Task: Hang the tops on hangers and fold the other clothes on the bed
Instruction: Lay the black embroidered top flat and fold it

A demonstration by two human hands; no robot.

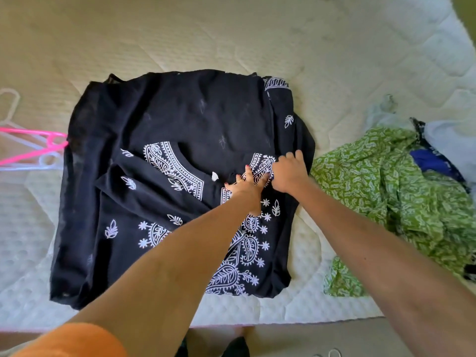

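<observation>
- Pink and white hangers (33, 148) lie at the bed's (180, 34) left edge, touching the black embroidered top (180, 119)
- That top sprawls mid-bed; it looks thin, limp, slippery, best taken at the shoulders
- Left hand (244, 185) presses flat by the neckline; right hand (289, 172) pinches the cloth
- A green printed garment (373, 189) is heaped just right

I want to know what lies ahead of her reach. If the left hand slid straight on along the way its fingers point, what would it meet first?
The left hand already rests on the black embroidered top; further on comes more of it, then probably bare mattress.
</observation>
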